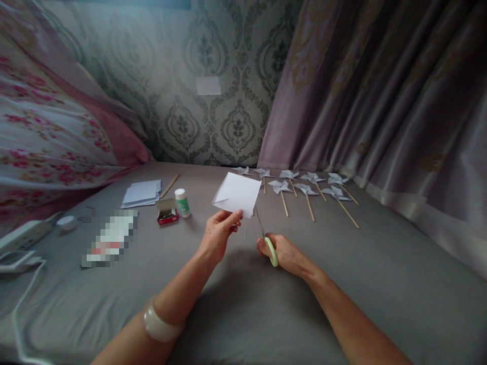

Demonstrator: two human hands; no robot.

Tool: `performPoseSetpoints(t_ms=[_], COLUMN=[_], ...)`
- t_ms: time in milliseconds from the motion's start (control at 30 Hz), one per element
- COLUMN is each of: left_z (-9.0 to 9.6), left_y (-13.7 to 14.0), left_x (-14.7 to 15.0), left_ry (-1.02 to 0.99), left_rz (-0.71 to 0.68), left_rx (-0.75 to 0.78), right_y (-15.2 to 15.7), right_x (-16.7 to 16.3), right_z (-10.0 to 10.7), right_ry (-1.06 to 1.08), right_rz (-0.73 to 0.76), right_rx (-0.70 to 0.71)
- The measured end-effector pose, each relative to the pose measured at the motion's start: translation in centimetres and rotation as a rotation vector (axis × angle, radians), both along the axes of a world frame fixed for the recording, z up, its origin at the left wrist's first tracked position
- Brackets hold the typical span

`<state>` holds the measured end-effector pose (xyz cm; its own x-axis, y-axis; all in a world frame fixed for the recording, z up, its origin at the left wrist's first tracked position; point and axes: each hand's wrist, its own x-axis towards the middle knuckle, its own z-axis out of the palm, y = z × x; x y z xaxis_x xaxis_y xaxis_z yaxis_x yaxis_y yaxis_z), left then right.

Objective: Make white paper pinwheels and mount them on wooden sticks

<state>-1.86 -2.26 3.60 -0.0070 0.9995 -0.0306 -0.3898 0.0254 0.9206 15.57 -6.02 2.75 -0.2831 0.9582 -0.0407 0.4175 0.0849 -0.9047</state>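
Note:
My left hand (220,230) pinches the lower edge of a square of white paper (240,191) between thumb and fingers, holding it above the grey sheet. A slit or fold line runs in from the paper's left corner. In my right hand (283,253) is a pair of scissors (271,252) with pale green handles, its blades pointing up just right of the paper. Whether the blades touch the paper I cannot tell. Beyond my hands lie several white paper pinwheels (280,187) on wooden sticks.
On the left are a stack of white paper (141,193), thin wooden sticks (170,185), a small red box (167,213) of metal bits, and a white-and-green bottle (182,204). Farther left lie a blurred flat packet (112,238), a white lid (66,222) and a power strip (25,237). Curtains (365,91) hang at right.

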Motion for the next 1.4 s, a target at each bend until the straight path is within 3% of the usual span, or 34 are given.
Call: performPoseSetpoints(t_ms=[200,667,1400], left_z=[-0.23,-0.45,-0.16], left_y=[-0.15,-0.46,-0.53], left_x=[0.24,0.56,0.64], left_ry=[-0.04,-0.073,-0.125], left_rz=[-0.029,-0.034,-0.024], left_rx=[-0.005,-0.049,-0.069], right_y=[-0.41,-0.59,-0.48], right_x=[-0.4,-1.03,-0.98], right_z=[-0.51,-0.39,-0.4], right_ry=[-0.032,0.0,-0.012], right_rz=[0.094,-0.035,-0.082], right_rx=[-0.006,-0.058,-0.061])
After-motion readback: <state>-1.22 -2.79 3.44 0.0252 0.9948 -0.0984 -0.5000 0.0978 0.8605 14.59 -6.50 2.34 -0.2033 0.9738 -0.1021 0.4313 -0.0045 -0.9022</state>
